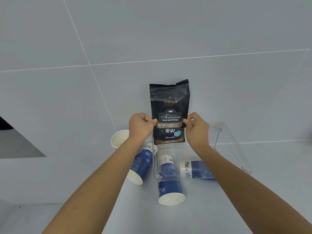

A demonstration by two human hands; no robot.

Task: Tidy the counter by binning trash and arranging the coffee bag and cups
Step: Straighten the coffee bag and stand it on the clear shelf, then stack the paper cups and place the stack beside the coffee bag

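Coffee bag held upright in both hands above a clear tray, cups scattered below.

The left hand [141, 124] and right hand [196, 126] each pinch a side edge of the black coffee bag [169, 112], thumbs on its front, at twelve o'clock from the clear tray [236, 149]. The bag looks full and fairly heavy, its foil slick and crinkly, so gripping the side seams mid-height seems wise. Blue paper cups lie tipped: one [140, 166] at nine o'clock of the tray, one [170, 191] at six across its front edge, another [195, 169] inside. A white cup [119, 139] sits behind the left wrist.
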